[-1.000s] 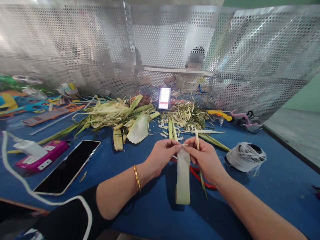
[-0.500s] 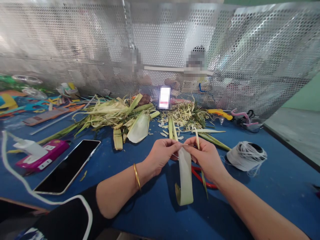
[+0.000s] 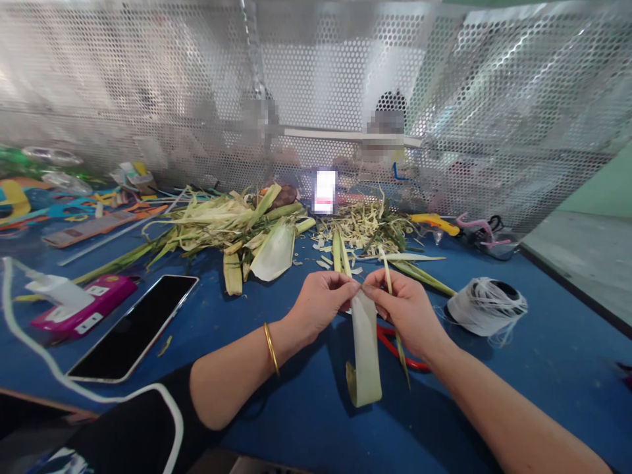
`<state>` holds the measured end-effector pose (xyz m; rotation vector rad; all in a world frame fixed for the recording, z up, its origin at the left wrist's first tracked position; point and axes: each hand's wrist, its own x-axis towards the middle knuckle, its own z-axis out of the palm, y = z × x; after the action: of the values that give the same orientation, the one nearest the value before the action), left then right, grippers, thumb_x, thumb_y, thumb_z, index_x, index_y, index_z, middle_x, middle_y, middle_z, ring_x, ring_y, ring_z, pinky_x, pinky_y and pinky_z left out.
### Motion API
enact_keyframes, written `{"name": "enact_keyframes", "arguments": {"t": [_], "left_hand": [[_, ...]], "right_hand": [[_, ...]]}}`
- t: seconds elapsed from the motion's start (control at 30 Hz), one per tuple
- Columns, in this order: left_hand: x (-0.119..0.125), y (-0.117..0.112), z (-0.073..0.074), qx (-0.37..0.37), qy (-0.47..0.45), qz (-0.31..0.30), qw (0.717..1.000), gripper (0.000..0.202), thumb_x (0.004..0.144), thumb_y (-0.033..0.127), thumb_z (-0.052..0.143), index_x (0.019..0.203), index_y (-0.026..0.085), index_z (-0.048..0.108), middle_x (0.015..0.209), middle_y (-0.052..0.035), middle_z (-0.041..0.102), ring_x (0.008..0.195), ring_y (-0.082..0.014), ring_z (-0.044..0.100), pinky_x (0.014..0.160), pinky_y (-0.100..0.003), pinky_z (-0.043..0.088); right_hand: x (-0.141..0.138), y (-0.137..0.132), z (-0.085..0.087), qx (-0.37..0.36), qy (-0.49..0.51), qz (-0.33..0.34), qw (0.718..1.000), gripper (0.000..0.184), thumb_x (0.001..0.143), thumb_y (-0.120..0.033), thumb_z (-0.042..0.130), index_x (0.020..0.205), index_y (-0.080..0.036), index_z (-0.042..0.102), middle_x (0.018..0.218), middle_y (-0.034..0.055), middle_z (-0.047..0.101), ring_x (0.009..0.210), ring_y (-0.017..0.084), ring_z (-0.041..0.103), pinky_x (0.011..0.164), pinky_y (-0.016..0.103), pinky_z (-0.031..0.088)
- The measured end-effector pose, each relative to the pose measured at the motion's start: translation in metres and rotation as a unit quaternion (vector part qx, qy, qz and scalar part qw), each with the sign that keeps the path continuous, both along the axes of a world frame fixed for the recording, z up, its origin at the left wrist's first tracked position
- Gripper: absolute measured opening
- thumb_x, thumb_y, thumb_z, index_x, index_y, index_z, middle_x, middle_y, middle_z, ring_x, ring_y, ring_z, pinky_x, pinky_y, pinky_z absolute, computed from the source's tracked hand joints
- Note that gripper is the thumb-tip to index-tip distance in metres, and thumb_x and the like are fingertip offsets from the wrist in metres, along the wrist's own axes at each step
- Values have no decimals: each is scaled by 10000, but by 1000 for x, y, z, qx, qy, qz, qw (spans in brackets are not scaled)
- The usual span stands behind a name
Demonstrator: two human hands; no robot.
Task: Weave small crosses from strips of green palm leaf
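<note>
Between my two hands hangs a broad, pale strip of plant leaf [image 3: 366, 349], its lower end curled up to the left. My left hand [image 3: 323, 303] pinches the strip's top edge with thumb and forefinger. Close beside it, my right hand [image 3: 402, 304] is pinched on the same edge. A thin leaf strip [image 3: 387, 266] passes through the right hand's fingers, its pointed tip hanging below. Red-handled scissors [image 3: 417, 364] lie on the blue table under that hand, partly covered. To the right stands a spool of white thread [image 3: 486, 306].
A heap of leaves [image 3: 217, 220] and a pile of shredded trimmings [image 3: 370, 227] lie at the back. On the left are a black-screened phone [image 3: 135, 329], a magenta power strip [image 3: 103, 296] and a white cable [image 3: 44, 355]. A perforated metal screen [image 3: 316, 72] rises behind.
Very little differs. Both hands keep their pinch at the top of the broad strip, with only slight finger movement.
</note>
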<state>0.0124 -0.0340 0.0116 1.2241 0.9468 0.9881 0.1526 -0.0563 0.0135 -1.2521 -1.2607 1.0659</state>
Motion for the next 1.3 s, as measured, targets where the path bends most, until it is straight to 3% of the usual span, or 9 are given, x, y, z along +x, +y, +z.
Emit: {"name": "enact_keyframes", "arguments": {"t": [0.23,0.53,0.67,0.8,1.07,1.3], "left_hand": [[0,-2,1,-14,-7,9,1000,138,710,237,633,611,143,621,565,6,559,532,-81,474,541,-206,411],[-1,-1,3,-2,-10,29,1000,155,750,296,622,687,154,610,624,8,568,568,-93,511,553,-217,444],[-1,-3,3,-29,-22,2,999,197,739,341,649,717,150,603,661,-5,590,601,-104,539,551,-220,448],[1,-5,0,-45,-28,13,998,195,741,326,649,689,152,578,629,10,567,569,-92,516,533,-211,432],[4,-8,2,-39,-29,12,999,162,766,265,609,661,152,562,566,34,527,502,-73,463,483,-195,376],[4,-9,3,-48,-31,13,998,199,765,302,607,647,153,548,550,49,486,486,-61,414,465,-184,337]], "right_hand": [[0,-1,-2,43,-73,-2,996,214,733,-375,620,654,-193,542,530,-59,411,496,94,320,466,238,246],[-3,-3,1,-30,15,-1,999,356,614,-490,731,691,-184,564,474,-81,392,441,71,261,421,227,185],[-3,-4,-2,-29,34,-11,999,342,633,-477,731,698,-182,571,466,-86,387,431,66,254,413,224,167],[-5,-5,-2,-26,28,-17,999,326,628,-459,735,698,-183,577,459,-88,382,428,66,252,414,226,171],[-5,-3,-2,4,-15,-34,999,289,684,-447,680,677,-182,565,484,-67,408,452,79,298,423,228,213],[-1,-5,-7,90,-96,-72,989,193,746,-370,623,688,-192,579,517,-60,420,479,93,339,451,232,275]]}}
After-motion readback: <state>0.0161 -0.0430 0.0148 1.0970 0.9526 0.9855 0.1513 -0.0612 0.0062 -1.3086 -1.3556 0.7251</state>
